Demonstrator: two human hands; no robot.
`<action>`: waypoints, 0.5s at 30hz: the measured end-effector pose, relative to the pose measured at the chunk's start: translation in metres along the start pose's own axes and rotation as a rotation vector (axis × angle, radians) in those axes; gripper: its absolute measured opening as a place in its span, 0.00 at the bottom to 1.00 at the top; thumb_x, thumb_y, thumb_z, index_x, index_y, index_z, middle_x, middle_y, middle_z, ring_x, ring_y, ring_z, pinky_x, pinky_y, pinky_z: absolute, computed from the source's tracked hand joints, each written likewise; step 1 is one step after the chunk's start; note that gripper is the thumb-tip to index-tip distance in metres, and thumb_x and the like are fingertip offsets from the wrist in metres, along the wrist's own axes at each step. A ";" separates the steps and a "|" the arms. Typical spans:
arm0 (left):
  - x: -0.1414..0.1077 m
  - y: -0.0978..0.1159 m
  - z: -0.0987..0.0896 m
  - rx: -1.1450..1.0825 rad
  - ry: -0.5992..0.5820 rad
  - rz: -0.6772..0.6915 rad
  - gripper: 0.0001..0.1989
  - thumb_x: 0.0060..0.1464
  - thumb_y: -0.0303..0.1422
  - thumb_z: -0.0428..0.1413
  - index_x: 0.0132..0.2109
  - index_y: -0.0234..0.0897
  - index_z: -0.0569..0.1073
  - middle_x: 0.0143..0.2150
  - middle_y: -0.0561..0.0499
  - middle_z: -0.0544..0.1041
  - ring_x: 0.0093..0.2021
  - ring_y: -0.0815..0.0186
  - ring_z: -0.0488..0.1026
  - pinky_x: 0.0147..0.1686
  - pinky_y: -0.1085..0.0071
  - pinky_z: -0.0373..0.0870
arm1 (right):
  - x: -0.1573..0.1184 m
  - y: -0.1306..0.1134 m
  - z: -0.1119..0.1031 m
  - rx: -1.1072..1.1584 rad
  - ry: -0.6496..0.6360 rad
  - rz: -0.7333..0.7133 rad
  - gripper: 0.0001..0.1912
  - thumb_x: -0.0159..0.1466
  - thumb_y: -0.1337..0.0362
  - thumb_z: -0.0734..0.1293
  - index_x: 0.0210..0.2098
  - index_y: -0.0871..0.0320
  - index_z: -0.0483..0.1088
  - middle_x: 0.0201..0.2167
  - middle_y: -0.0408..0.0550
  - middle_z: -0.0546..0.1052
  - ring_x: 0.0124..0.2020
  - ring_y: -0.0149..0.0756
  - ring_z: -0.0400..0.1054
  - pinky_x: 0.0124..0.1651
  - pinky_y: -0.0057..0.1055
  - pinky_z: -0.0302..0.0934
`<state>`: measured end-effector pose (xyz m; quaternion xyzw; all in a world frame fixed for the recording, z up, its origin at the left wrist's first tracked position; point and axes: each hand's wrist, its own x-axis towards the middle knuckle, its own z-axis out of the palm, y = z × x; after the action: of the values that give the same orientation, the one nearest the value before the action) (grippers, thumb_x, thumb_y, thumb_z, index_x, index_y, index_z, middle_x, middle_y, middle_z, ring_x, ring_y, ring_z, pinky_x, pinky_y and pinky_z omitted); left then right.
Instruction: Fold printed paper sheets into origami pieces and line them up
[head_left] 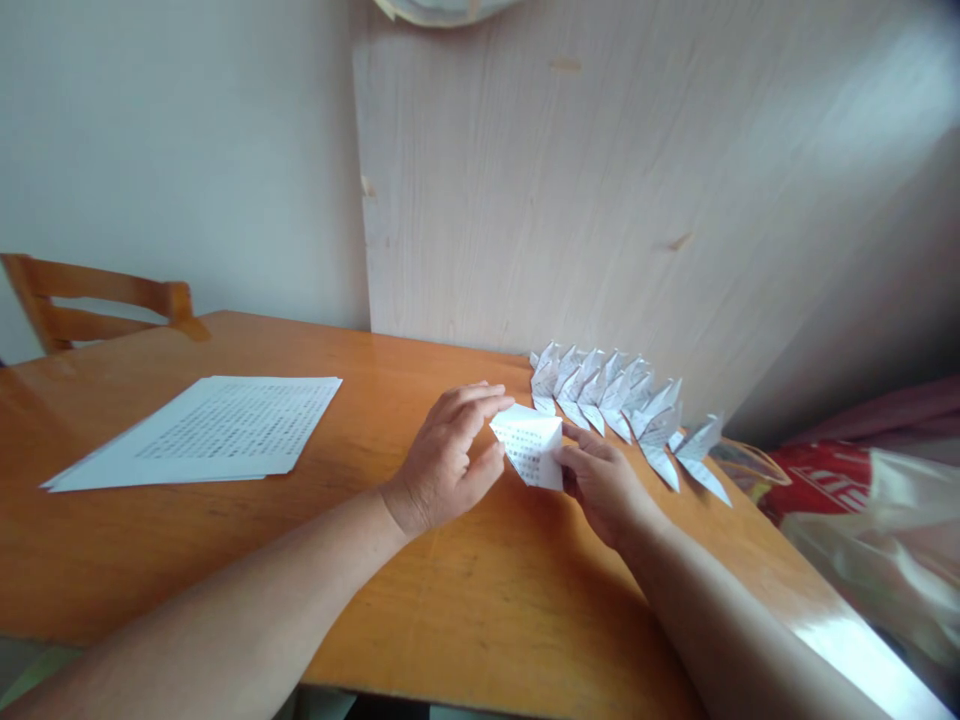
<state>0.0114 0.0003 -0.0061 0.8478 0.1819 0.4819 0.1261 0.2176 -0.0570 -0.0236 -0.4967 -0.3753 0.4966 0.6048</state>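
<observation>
A small folded piece of printed white paper point(531, 447) is held up just above the wooden table. My right hand point(600, 485) pinches its right edge between thumb and fingers. On the other side, my left hand point(454, 455) has its fingers stretched out and its thumb apart, close around the paper's left corner. Whether those fingertips touch the paper I cannot tell. Beyond my right hand, several folded paper pieces with upright pointed wings point(615, 390) stand in rows, made from similar printed paper.
A stack of printed sheets point(232, 430) lies on the left of the table point(442, 610). A wooden chair point(105, 295) stands past the far left edge. Pale boarding point(525, 200) rises behind the table. Red and whitish bags point(832, 480) sit beyond the right edge.
</observation>
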 end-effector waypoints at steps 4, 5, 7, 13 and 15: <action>0.000 0.004 0.002 0.141 -0.185 0.119 0.22 0.51 0.30 0.62 0.54 0.48 0.74 0.61 0.48 0.71 0.67 0.47 0.57 0.66 0.46 0.47 | -0.001 -0.001 0.002 0.022 0.100 0.014 0.31 0.54 0.68 0.70 0.57 0.51 0.67 0.32 0.45 0.79 0.31 0.40 0.72 0.33 0.36 0.67; 0.000 0.004 0.004 0.170 -0.219 0.123 0.18 0.52 0.29 0.61 0.50 0.48 0.76 0.59 0.49 0.73 0.66 0.46 0.58 0.65 0.45 0.45 | -0.002 -0.001 0.003 0.024 0.102 0.020 0.31 0.54 0.67 0.71 0.58 0.51 0.66 0.32 0.45 0.79 0.31 0.40 0.72 0.32 0.36 0.67; -0.001 0.002 0.007 0.211 -0.243 0.089 0.10 0.56 0.28 0.58 0.43 0.48 0.78 0.51 0.50 0.78 0.62 0.48 0.63 0.62 0.45 0.46 | -0.004 -0.003 0.004 0.032 0.082 0.028 0.31 0.56 0.65 0.72 0.58 0.52 0.65 0.33 0.47 0.79 0.31 0.40 0.73 0.32 0.35 0.67; 0.003 -0.002 0.007 -0.131 -0.118 -0.341 0.05 0.60 0.32 0.56 0.37 0.39 0.76 0.35 0.50 0.78 0.40 0.60 0.72 0.46 0.59 0.64 | -0.003 -0.007 -0.004 -0.121 0.131 -0.092 0.22 0.62 0.51 0.69 0.51 0.57 0.71 0.30 0.48 0.76 0.28 0.37 0.69 0.31 0.34 0.61; 0.005 -0.002 0.006 -0.409 -0.099 -0.479 0.06 0.60 0.34 0.56 0.40 0.37 0.75 0.36 0.50 0.78 0.37 0.63 0.72 0.40 0.66 0.67 | -0.002 -0.008 -0.006 -0.230 0.204 -0.178 0.19 0.60 0.52 0.69 0.47 0.55 0.73 0.33 0.48 0.76 0.33 0.38 0.69 0.33 0.34 0.60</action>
<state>0.0181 0.0040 -0.0060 0.7605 0.2692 0.4232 0.4124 0.2246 -0.0606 -0.0173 -0.5752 -0.4088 0.3421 0.6204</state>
